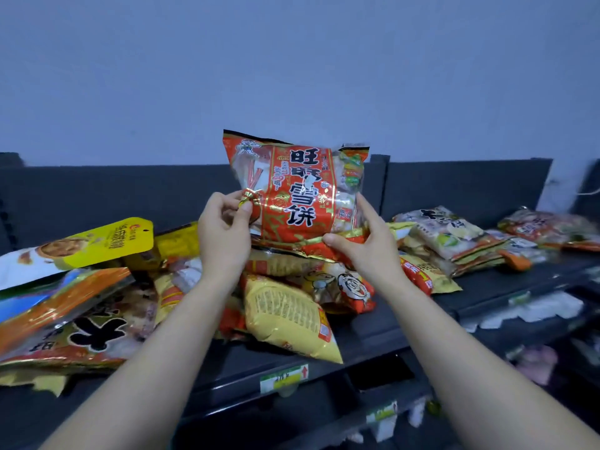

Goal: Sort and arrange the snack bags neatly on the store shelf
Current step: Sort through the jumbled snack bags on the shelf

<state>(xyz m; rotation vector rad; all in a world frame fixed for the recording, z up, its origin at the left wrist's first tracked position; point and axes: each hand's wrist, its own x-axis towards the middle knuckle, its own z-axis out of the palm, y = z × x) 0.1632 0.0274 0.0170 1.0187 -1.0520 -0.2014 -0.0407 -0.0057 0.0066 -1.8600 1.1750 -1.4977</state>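
A red and gold snack bag (pixel 297 186) with large black characters stands upright above the middle of the dark shelf (pixel 373 332). My left hand (pixel 224 228) pinches its lower left corner. My right hand (pixel 367 235) grips its bottom right edge. Under it lies a loose heap of yellow snack bags (pixel 289 313). A pile of orange, black-lettered and yellow bags (pixel 71 303) covers the shelf's left end. A flat stack of pale bags (pixel 451 238) lies to the right, with one more reddish bag (pixel 548 228) at the far right.
The shelf has a dark back panel (pixel 454 186) under a plain bluish wall. A green and yellow price tag (pixel 284 378) hangs on the front edge. Lower shelves (pixel 535 319) with pale packets show at the bottom right.
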